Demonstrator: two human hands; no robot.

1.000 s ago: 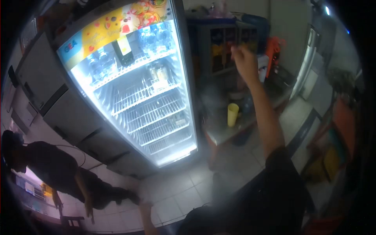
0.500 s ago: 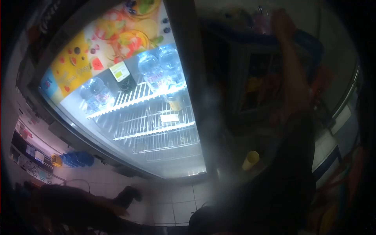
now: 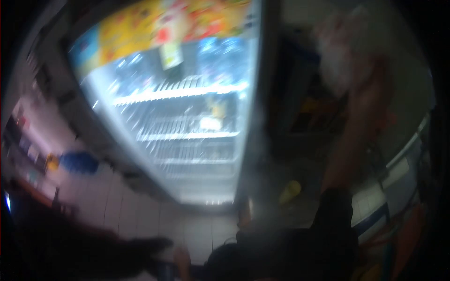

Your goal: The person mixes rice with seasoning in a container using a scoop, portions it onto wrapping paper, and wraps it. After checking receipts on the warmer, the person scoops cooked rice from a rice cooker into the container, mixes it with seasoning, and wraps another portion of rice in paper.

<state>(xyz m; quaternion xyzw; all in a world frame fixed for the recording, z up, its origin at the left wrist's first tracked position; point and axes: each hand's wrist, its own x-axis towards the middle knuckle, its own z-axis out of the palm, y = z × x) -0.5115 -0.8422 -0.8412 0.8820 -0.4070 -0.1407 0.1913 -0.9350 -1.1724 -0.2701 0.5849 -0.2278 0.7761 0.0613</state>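
Observation:
My right arm reaches up at the right of the head view. My right hand point(image 3: 372, 70), dim and blurred, is closed on a pale, crumpled clear plastic bag point(image 3: 338, 56); what is in it, if anything, I cannot make out. Behind the bag is a dark cabinet with a blue top edge point(image 3: 302, 51). Low in the middle, a blurred bare hand point(image 3: 182, 257), seemingly my left hand, shows close to my dark clothing. Its fingers are too smeared to read.
A lit drinks fridge point(image 3: 187, 187) with wire shelves stands ahead, holding water bottles point(image 3: 220, 58) high up and a small cup point(image 3: 217, 107). A yellow cup point(image 3: 290, 191) is right of it. A blue bundle point(image 3: 79, 162) lies left, beyond the tiled floor point(image 3: 140, 201).
My right hand has come away from the top of the dark cabinet with the plastic bag, towards the right and nearer. The view has swung, shifting the fridge right and blurring everything.

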